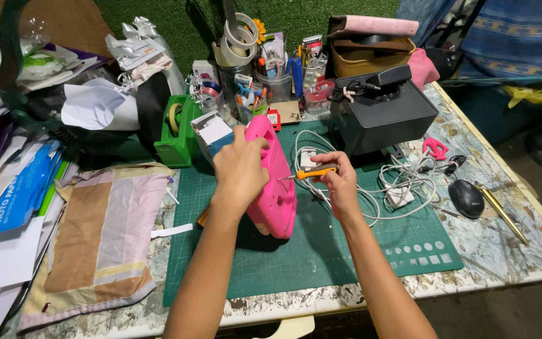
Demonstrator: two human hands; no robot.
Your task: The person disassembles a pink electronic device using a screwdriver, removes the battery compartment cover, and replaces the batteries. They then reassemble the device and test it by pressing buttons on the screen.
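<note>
My left hand (239,168) grips the upper edge of a bright pink plastic casing (273,188) that stands tilted on its edge on the green cutting mat (321,251). A small screwdriver with an orange and black handle (313,171) is held in my right hand (338,182), its metal tip pointing left and touching the casing's side. Both forearms reach in from the bottom of the head view.
A black box-shaped device (381,113) sits behind the white cables (403,185). A black mouse (466,198), a gold pen (502,212), pink scissors (435,149), a green tape dispenser (177,132), pen cups (271,81), folded cloth (105,238) and paper stacks (14,201) crowd the table.
</note>
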